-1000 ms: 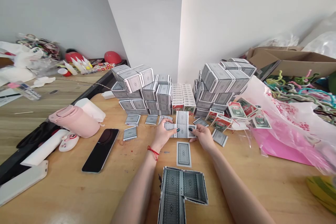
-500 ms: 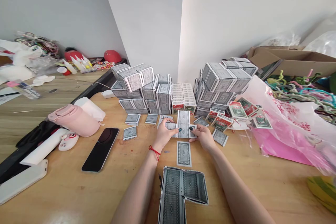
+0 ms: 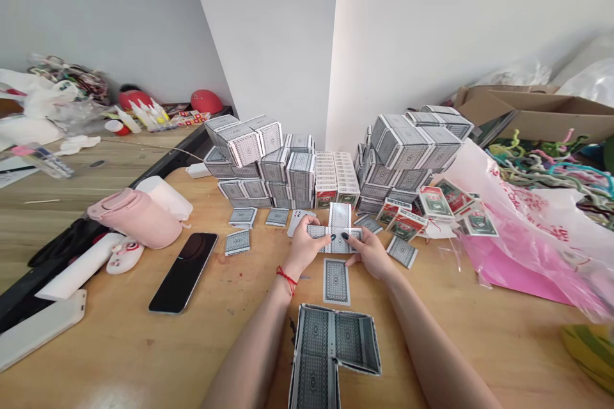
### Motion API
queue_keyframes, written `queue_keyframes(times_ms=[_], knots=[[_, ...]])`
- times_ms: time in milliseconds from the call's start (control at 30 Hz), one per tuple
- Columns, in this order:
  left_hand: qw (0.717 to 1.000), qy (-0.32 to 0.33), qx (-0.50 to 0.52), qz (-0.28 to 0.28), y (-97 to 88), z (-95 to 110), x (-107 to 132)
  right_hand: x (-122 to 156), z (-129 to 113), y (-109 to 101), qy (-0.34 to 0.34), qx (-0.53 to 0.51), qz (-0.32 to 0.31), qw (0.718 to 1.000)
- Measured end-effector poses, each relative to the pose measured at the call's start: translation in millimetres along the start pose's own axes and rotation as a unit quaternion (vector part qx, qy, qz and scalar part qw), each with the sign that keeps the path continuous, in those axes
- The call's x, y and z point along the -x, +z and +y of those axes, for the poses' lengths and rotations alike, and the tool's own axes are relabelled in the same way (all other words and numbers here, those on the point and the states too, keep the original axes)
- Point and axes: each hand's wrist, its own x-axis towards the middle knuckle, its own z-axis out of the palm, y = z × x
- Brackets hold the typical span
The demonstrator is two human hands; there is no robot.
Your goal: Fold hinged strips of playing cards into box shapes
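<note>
Grey-patterned playing cards (image 3: 340, 217), laid crosswise over each other, are held above the table between both hands. My left hand (image 3: 309, 245) pinches their left side, thumb on top. On the right side, my right hand (image 3: 372, 252) is closed on the same cards, its thumb pressing the middle. Just below them a single card (image 3: 336, 281) lies face down on the table. Nearer to me, between my forearms, is an L-shaped structure of joined cards (image 3: 314, 345) with raised edges. A face-up card (image 3: 298, 220) lies partly behind my left hand.
Stacked blocks of folded cards (image 3: 249, 140) stand at the back left, with more card blocks (image 3: 407, 147) at the back right. Card boxes (image 3: 405, 222) lie beside these. A phone (image 3: 183, 273) and a pink bottle (image 3: 132, 217) are at left; pink plastic (image 3: 515, 268) is at right.
Both hands and the crossed cards have shifted slightly to the right. The single card and the L-shaped structure have stayed in place.
</note>
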Motion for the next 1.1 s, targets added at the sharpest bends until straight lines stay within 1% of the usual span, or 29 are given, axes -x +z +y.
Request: queue_keyframes(times_ms=[200, 367, 567, 733, 933, 1100], knots=[[1.0, 0.005, -0.004, -0.002, 0.5, 1.6, 0.2, -1.8, 4.5, -2.0, -0.011, 0.027, 0.004, 1.0], [1.0, 0.019, 0.0, 0.003, 1.0, 4.8, 1.4, -2.7, 7.5, -3.5, -0.004, 0.041, 0.017, 0.999], [1.0, 0.007, 0.005, 0.009, 2.6, 8.1, 2.9, -1.5, 4.4, -1.7, -0.011, 0.04, 0.011, 0.999], [1.0, 0.017, 0.003, 0.002, 1.9, 6.9, 3.7, -0.9, 5.3, -0.8, -0.006, 0.05, 0.032, 0.998], [1.0, 0.02, 0.003, 0.007, 2.2, 6.3, 3.8, 0.1, 5.0, 5.1, -0.024, 0.028, 0.018, 0.999], [1.0, 0.024, -0.003, 0.01, 3.1, 7.0, 4.3, 0.6, 4.7, 6.2, -0.025, 0.035, 0.013, 0.999]])
